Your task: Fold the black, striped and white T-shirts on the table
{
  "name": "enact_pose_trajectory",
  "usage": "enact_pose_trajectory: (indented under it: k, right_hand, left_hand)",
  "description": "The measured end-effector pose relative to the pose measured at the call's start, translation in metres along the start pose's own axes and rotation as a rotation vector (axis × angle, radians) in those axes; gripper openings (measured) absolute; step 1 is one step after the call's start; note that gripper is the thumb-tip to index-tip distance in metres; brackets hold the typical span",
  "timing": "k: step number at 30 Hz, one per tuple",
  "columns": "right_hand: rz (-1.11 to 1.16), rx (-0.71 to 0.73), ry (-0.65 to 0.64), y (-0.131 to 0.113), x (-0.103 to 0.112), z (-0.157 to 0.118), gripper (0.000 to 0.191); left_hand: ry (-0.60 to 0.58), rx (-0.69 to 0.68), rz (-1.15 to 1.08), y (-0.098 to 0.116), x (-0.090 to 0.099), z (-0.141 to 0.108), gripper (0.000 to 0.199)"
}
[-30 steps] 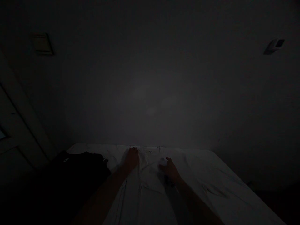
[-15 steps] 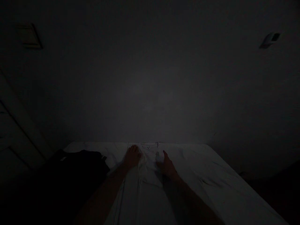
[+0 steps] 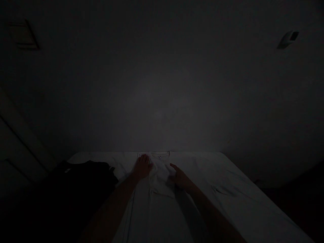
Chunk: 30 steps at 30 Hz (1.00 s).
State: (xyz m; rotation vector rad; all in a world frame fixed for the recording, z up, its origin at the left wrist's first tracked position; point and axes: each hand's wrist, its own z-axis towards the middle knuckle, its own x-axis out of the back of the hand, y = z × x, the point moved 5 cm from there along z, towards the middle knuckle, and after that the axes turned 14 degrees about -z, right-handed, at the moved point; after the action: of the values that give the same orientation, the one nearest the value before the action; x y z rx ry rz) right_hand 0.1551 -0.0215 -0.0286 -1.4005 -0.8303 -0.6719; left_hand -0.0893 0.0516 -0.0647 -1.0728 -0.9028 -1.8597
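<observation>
A pale piece of clothing, creased near its top, lies flat on the light marble-patterned table; in this gloom I cannot tell its exact kind. My left hand rests palm down with fingers apart on the garment's upper left part. On the other side, my right hand is at the garment's right edge. Its index finger points out to the left, while its other fingers are partly hidden. Nothing shows in either hand.
A black T-shirt is spread over the table's left side. The far table edge meets a grey wall. On that wall are a framed panel at left and a small box-like fitting at right. A door stands at far left.
My right hand has shifted slightly on the cloth, its index finger now reaching farther left. The left hand stays in place. The view has tilted a little.
</observation>
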Motion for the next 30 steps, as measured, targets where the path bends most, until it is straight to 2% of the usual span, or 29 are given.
enact_pose_trajectory:
  k: [2, 4, 8, 10, 15, 18, 23, 27, 29, 30]
  right_hand:
    - [0.092, 0.004, -0.012, -0.004, -0.004, -0.006, 0.069]
    - [0.122, -0.02, -0.029, -0.007, -0.01, -0.013, 0.07]
    - [0.018, -0.049, -0.055, -0.008, -0.019, -0.023, 0.103]
    - [-0.017, -0.005, -0.069, -0.007, -0.02, -0.025, 0.109]
    - [0.066, -0.002, -0.035, -0.003, -0.018, -0.026, 0.081]
    - [0.065, -0.048, -0.027, -0.003, -0.02, -0.03, 0.08]
    - [-0.089, -0.057, -0.092, -0.007, -0.023, -0.046, 0.094]
    - [-0.3, -0.113, -0.156, -0.01, -0.012, -0.056, 0.106]
    - [-0.427, -0.136, -0.137, -0.017, -0.003, -0.053, 0.103]
    - [-0.487, -0.122, -0.11, -0.023, 0.001, -0.048, 0.094]
  left_hand:
    - [0.001, -0.012, -0.004, 0.001, 0.001, 0.0, 0.051]
    - [0.003, -0.014, -0.002, 0.002, 0.002, 0.0, 0.052]
    - [0.0, -0.009, 0.017, 0.001, 0.002, -0.001, 0.052]
    - [-0.002, -0.015, 0.012, 0.001, 0.001, -0.001, 0.052]
    - [-0.027, 0.011, 0.001, -0.001, -0.002, 0.001, 0.053]
    - [-0.034, 0.012, 0.019, 0.0, -0.002, 0.001, 0.055]
    - [-0.016, -0.003, 0.005, 0.002, 0.001, 0.0, 0.056]
    - [-0.038, 0.022, -0.026, 0.002, 0.005, 0.004, 0.052]
    - [-0.05, 0.04, -0.026, 0.004, 0.008, 0.006, 0.047]
    - [-0.048, 0.04, -0.026, 0.006, 0.01, 0.007, 0.045]
